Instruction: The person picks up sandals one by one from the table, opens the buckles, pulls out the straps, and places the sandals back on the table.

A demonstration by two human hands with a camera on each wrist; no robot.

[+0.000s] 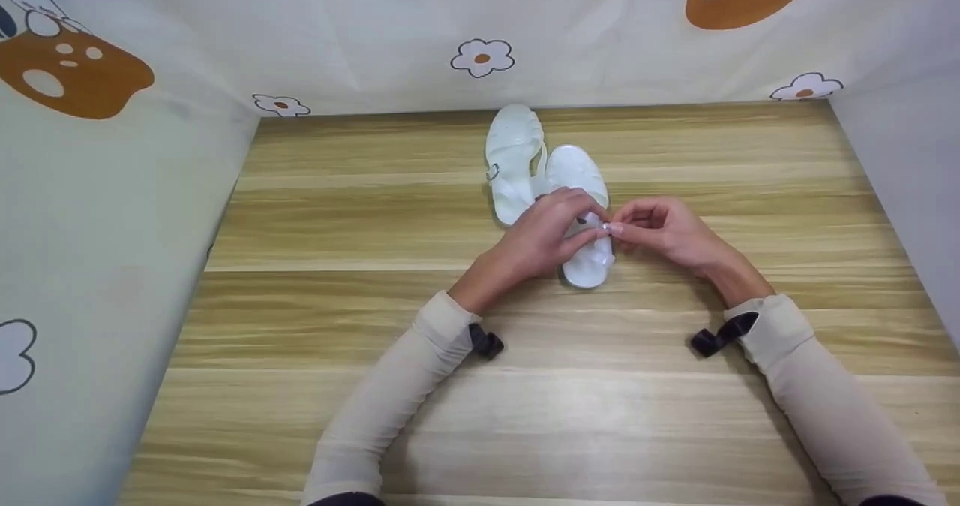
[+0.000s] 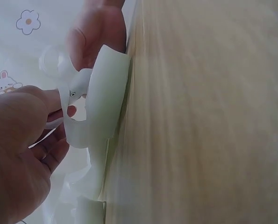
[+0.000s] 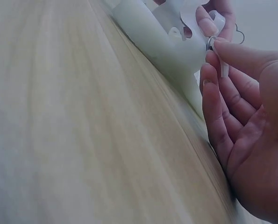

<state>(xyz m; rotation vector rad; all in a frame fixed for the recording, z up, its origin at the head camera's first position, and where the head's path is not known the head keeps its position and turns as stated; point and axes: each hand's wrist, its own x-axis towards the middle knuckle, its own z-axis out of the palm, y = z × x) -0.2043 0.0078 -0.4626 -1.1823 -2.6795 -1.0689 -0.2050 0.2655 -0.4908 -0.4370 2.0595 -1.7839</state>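
Two pale, whitish sandals lie on the wooden surface, toes pointing away from me. My left hand point(image 1: 536, 236) reaches over the nearer, right-hand sandal point(image 1: 576, 170) and holds its ankle strap point(image 2: 75, 133) between thumb and fingers. From the other side, my right hand point(image 1: 671, 236) pinches the strap's loose end point(image 3: 224, 71) between thumb and forefinger, beside a small metal buckle point(image 3: 210, 44). The fingertips of both hands nearly meet there. Whether the strap passes through the buckle is hidden by the fingers. The other sandal point(image 1: 514, 134) stands to the left, partly behind my left hand.
A pale curtain point(image 1: 375, 48) with printed flowers hangs behind the wood-grain tabletop point(image 1: 360, 236), close to the left sandal's toe. Similar pale walls rise at left and right. Black straps with small mounts point(image 1: 486, 342) sit at both wrists.
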